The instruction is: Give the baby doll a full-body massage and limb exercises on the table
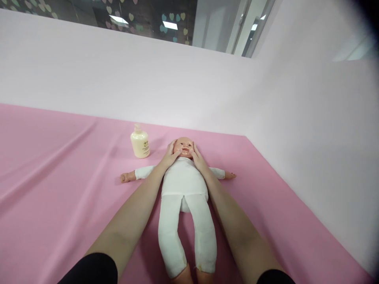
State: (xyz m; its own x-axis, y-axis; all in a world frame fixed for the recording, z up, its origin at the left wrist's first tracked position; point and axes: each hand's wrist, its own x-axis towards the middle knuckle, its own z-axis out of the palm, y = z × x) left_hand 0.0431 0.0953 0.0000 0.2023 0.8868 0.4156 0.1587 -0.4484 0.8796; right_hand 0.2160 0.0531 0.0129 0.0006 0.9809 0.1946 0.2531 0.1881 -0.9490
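I see the doll lying face-up at center on the pink sheet. My left hand and right hand cup its head, fingers released. A bottle stands at 10 o'clock.

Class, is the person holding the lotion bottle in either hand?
No. Both the left hand and right hand cup the doll's head; the lotion bottle stands untouched.

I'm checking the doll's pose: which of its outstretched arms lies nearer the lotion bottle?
The doll's arm on the picture's left, beside the left hand; the bottle stands just beyond it.
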